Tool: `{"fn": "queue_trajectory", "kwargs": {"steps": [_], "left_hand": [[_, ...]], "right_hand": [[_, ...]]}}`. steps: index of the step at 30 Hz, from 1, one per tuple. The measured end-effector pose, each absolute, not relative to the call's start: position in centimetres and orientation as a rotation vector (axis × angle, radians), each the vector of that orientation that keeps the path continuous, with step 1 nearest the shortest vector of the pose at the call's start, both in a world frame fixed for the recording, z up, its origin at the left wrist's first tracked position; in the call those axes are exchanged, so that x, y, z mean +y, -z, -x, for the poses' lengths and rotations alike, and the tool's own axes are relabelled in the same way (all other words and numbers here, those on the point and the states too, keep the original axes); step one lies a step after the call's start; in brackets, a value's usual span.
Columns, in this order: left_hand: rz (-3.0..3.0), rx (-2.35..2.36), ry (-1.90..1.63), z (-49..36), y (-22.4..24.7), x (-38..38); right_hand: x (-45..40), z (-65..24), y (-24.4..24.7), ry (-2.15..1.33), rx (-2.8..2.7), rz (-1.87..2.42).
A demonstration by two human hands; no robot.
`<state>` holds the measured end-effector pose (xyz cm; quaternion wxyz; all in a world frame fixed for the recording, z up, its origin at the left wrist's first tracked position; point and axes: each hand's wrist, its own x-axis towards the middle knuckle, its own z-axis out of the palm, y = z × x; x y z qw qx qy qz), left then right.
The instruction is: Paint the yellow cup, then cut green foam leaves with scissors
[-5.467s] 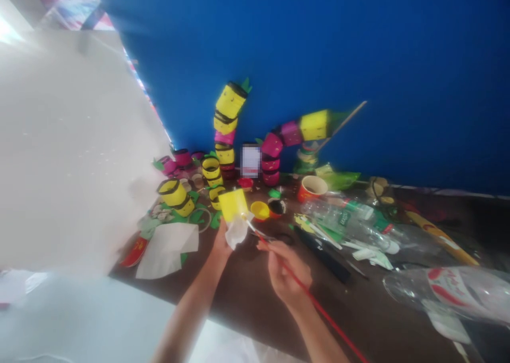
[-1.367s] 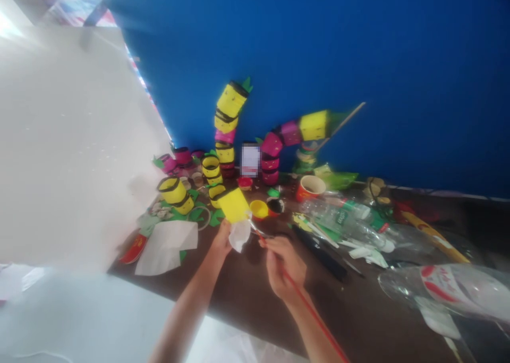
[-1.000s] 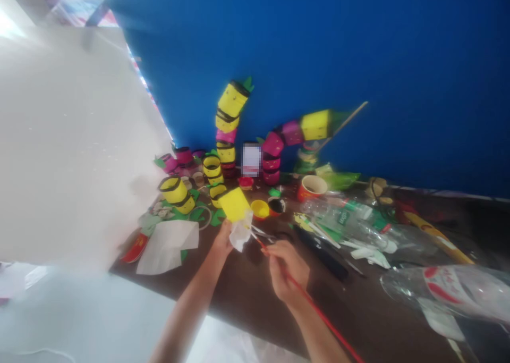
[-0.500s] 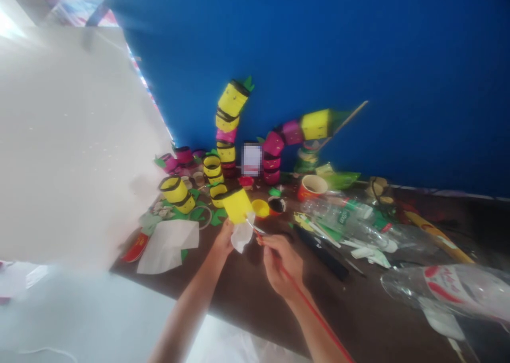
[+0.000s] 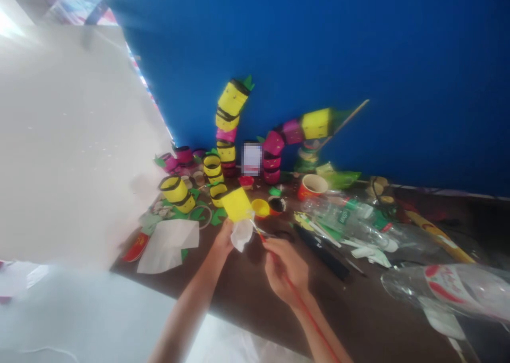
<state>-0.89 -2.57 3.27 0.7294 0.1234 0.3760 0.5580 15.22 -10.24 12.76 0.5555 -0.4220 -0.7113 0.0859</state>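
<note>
My left hand [image 5: 224, 239] is closed on the lower end of a yellow-painted cup [image 5: 236, 203], held tilted above the table. A crumpled white tissue [image 5: 241, 235] hangs under the cup beside my fingers. My right hand [image 5: 287, 267] is wrapped round a long red-handled paintbrush [image 5: 294, 285], its tip close to the cup's lower right edge; whether it touches, I cannot tell. Just behind the cup's right side stand a small pot of yellow paint [image 5: 260, 208] and a dark pot [image 5: 278, 205].
Painted yellow cups [image 5: 173, 188] and stacked magenta ones [image 5: 272, 162] line the blue wall. A red paper cup [image 5: 312, 186], clear plastic bottles [image 5: 350, 219] and a black strip [image 5: 321, 251] lie to the right. White paper [image 5: 169, 246] covers the left edge.
My right hand has drawn slightly right and down with the paintbrush. The yellow cup in my left hand has turned a little; the tissue still hangs beneath it.
</note>
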Motion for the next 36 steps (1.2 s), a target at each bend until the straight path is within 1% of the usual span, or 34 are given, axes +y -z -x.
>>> {"fn": "queue_trajectory", "kwargs": {"steps": [10,19,26,36], "left_hand": [[-0.234,0.848,-1.228,1.2,-2.4,-2.3],[-0.210,0.843,-1.230,0.9,-2.3,-2.1],[-0.181,0.853,-1.225,1.0,-2.2,-2.0],[-0.192,0.830,-1.213,1.0,-1.9,-1.9]], "right_hand": [[-10.3,-15.4,-12.1,-0.276,-1.683,0.956],[-10.0,-14.8,-12.5,-0.264,-1.686,0.960],[-10.1,-15.2,-11.7,-0.218,-1.665,0.888],[-9.8,-14.8,-12.1,-0.188,-1.689,0.936]]}}
